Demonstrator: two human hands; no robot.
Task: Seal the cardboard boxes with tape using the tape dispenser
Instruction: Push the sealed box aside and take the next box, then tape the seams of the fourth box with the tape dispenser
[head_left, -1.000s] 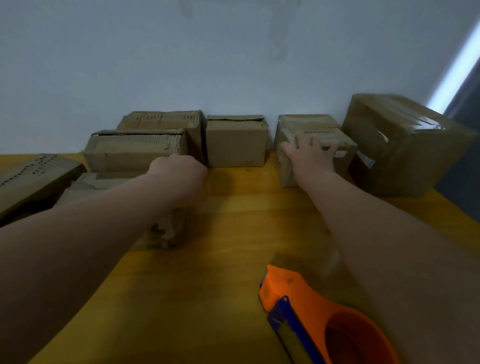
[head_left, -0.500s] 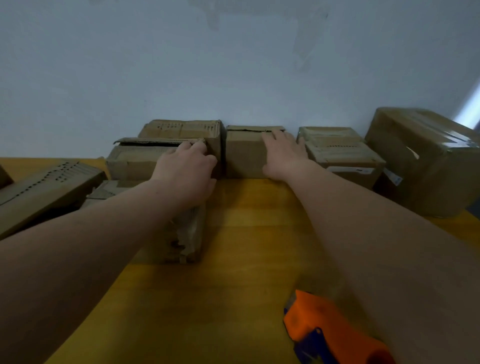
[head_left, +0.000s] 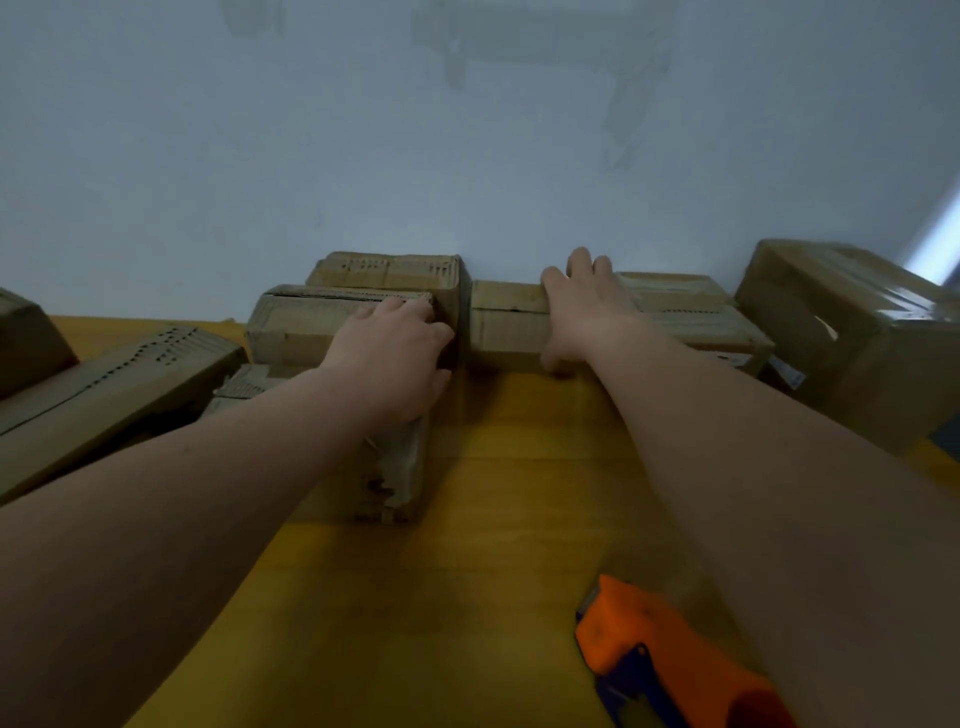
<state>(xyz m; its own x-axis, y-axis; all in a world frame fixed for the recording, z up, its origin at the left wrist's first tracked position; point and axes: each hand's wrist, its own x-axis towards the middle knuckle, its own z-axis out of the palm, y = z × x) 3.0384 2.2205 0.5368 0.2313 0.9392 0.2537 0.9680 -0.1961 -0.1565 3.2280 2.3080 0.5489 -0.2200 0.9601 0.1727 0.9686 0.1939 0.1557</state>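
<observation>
Right hand (head_left: 582, 317) shifted to grip middle box (head_left: 506, 335) — dispenser (head_left: 654, 654) well apart.

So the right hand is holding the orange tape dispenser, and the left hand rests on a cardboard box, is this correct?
Not quite. The right hand is not on the orange tape dispenser, which lies untouched on the table; it grips the small box at the back, as the head view shows. The left hand does rest on a cardboard box.
</observation>
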